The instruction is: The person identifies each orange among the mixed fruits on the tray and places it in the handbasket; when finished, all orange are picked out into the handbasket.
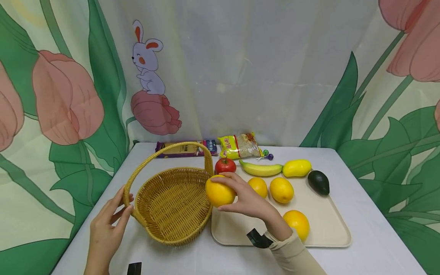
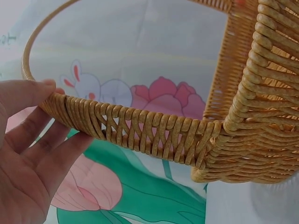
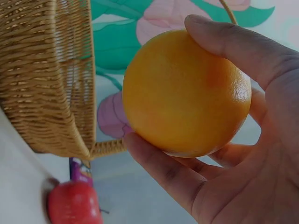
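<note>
An orange is gripped in my right hand, held at the right rim of a woven wicker basket. The right wrist view shows the thumb and fingers curled round the orange, apart from the basket wall. My left hand pinches the left side of the basket's arched handle. Close up in the left wrist view, its thumb and fingers hold the handle from both sides. The visible inside of the basket holds nothing.
Right of the basket, a beige tray bears a lemon, oranges, a banana, a mango and an avocado. A red tomato-like fruit, snack packets and lollipops lie behind.
</note>
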`<state>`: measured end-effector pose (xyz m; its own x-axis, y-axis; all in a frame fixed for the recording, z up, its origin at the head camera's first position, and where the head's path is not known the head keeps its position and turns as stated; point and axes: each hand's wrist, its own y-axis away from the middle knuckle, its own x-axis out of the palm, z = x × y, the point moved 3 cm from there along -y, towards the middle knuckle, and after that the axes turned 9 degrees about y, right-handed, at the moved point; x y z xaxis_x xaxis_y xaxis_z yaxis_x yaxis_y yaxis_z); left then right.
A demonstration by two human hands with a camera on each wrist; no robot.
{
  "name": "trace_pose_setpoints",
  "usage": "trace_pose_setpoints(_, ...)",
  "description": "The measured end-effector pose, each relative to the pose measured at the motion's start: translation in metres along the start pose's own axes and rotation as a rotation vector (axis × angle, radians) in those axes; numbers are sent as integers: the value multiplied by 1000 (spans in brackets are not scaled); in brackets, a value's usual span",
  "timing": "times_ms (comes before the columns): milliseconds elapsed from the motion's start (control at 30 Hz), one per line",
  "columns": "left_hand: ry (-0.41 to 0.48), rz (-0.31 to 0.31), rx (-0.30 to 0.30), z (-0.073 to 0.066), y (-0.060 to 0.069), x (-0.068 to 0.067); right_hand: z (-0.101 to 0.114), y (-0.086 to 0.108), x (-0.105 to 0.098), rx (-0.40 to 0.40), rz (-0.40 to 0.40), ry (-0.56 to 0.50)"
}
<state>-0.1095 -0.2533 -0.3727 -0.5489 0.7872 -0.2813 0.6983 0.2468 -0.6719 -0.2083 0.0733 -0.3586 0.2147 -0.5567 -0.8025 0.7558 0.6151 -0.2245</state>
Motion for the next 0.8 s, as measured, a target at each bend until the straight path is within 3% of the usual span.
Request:
trace_pose_setpoints(300, -16, 7, -8, 0, 0, 0, 8, -16, 0, -67, 3, 5)
trace_pose_setpoints(600, -45, 12, -52, 0, 0, 0, 17, -30, 1, -84, 31, 8)
trace_pose_setpoints(800, -51, 14, -45, -1, 0, -1, 23, -44, 5, -92, 65, -2)
